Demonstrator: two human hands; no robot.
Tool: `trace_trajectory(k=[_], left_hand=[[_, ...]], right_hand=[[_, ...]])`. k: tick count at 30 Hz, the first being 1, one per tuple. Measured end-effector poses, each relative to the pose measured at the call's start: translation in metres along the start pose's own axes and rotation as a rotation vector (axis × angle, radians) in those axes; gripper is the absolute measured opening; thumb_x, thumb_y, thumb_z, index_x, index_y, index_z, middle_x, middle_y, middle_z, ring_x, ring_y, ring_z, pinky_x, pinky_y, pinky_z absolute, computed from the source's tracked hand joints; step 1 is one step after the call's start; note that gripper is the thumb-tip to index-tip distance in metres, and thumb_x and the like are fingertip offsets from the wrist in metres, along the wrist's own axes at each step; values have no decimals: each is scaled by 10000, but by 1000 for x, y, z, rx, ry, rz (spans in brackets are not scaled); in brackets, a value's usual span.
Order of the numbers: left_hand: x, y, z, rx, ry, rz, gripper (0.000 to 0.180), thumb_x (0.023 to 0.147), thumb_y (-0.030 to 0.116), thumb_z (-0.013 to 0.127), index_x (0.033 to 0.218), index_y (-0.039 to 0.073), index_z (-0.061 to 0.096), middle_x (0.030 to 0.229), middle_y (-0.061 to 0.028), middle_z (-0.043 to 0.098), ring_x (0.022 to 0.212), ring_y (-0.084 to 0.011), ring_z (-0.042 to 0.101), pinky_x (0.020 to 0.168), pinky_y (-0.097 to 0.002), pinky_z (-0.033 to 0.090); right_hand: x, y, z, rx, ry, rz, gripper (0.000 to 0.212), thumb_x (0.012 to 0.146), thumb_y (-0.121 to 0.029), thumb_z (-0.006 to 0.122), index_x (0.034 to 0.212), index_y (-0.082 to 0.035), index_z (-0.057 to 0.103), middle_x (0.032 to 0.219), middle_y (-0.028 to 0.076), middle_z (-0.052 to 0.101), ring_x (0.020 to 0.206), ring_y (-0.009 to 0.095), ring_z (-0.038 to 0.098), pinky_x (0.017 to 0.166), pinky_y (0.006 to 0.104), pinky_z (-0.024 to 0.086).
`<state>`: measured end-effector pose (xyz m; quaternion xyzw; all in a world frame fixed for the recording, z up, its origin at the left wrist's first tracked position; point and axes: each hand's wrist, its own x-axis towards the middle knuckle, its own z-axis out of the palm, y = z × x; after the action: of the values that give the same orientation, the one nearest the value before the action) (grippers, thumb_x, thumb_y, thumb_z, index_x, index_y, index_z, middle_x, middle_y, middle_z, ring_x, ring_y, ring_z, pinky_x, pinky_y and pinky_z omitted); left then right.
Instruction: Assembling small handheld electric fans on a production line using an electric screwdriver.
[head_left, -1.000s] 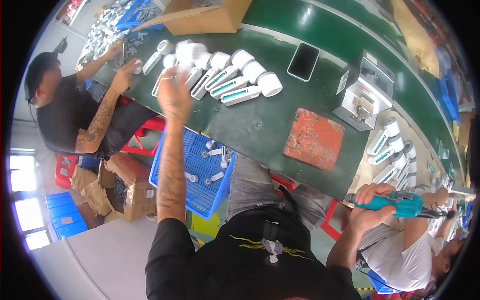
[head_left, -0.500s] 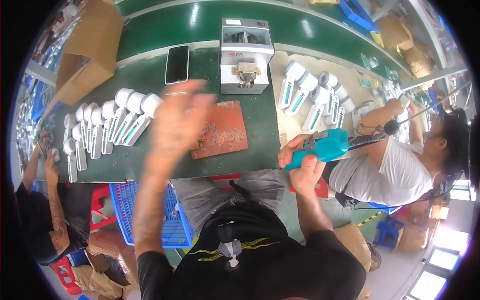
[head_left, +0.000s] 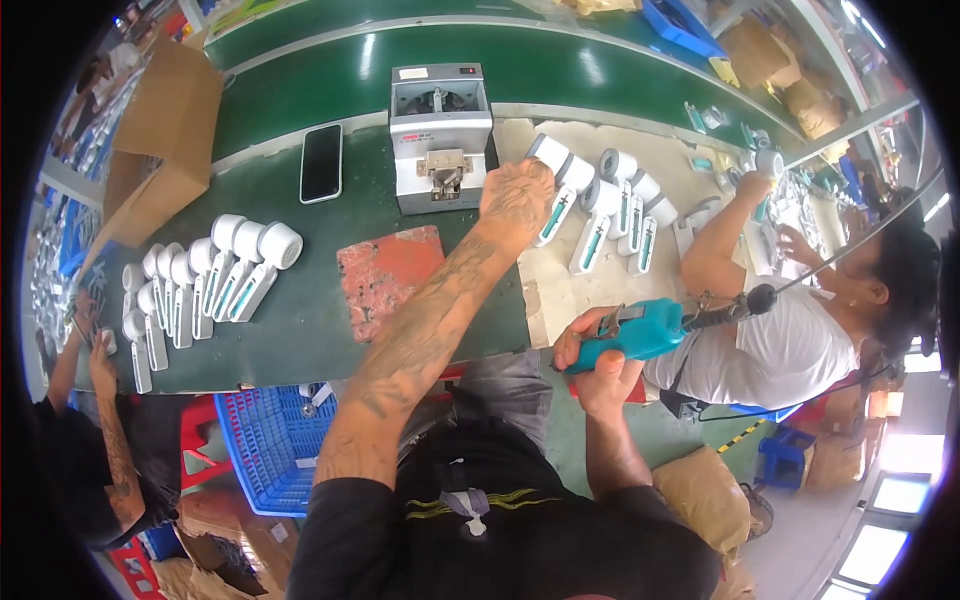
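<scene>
My right hand (head_left: 598, 372) wraps round a teal power screwdriver (head_left: 640, 332), held over the table's front edge. A coiled cord runs from its far end to the right. My left arm crosses the table to the right. At its end my left hand (head_left: 518, 200) lies over the handle of the leftmost white round-headed handheld device (head_left: 547, 152); its fingers are hidden beneath the hand. Beside it, several similar devices (head_left: 592, 235) with teal-striped handles lie on a beige sheet (head_left: 545, 300). Another row of these devices (head_left: 240, 285) lies at the table's left.
A grey machine (head_left: 440, 135) stands behind my left forearm. A worn red plate (head_left: 385, 280) and a black phone (head_left: 321, 163) lie on the green table. An open cardboard box (head_left: 175, 130) stands far left, a blue basket (head_left: 270, 450) below the edge. Co-workers sit on both sides.
My left hand has swung from over the red plate to the devices on the right. My right hand keeps hold of the screwdriver. The whole view has shifted a little.
</scene>
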<state>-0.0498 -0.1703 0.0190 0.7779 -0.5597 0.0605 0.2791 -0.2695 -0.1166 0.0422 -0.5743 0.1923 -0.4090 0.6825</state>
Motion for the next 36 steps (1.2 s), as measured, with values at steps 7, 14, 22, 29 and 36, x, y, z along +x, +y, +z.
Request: trace_trajectory(k=[7, 14, 22, 29, 36], left_hand=[[-84, -27, -82, -132, 102, -54, 215, 857, 211, 697, 967, 34, 646, 917, -109, 669, 760, -327, 677, 679, -453, 537], [-138, -64, -86, -175, 42, 22, 223, 869, 176, 714, 1036, 34, 678, 1009, -141, 656, 977, -349, 624, 859, -472, 501], [-119, -98, -88, -296, -116, -66, 198, 915, 226, 664, 1053, 96, 726, 1019, -78, 621, 975, -313, 562, 930, -438, 456], [-127, -101, -68, -266, 6, -38, 223, 932, 245, 643, 1080, 111, 743, 1030, -65, 622, 993, -297, 545, 933, -426, 439], [-126, -103, -70, -313, -5, -83, 230, 926, 283, 648, 963, 73, 734, 990, -82, 617, 997, -299, 555, 945, -450, 432]], right_hand=[[27, 9, 6, -73, -29, 0, 798, 858, -705, 639, 1066, 59, 532, 652, 71, 527, 559, 186, 537, 518, 311, 428], [81, 19, 52, 158, -144, -37, 766, 882, -660, 655, 1106, 66, 556, 714, 82, 574, 635, 180, 569, 556, 301, 449], [181, 52, 130, -118, -132, -307, 519, 1028, -476, 546, 1045, 40, 596, 703, 65, 571, 605, 167, 576, 553, 300, 471], [200, 84, 137, -117, -183, -337, 350, 1046, -329, 556, 980, 15, 571, 706, 61, 569, 601, 160, 573, 545, 293, 468], [179, 62, 139, -162, -190, -176, 361, 1047, -337, 549, 975, 16, 566, 686, 74, 559, 586, 165, 565, 530, 308, 463]])
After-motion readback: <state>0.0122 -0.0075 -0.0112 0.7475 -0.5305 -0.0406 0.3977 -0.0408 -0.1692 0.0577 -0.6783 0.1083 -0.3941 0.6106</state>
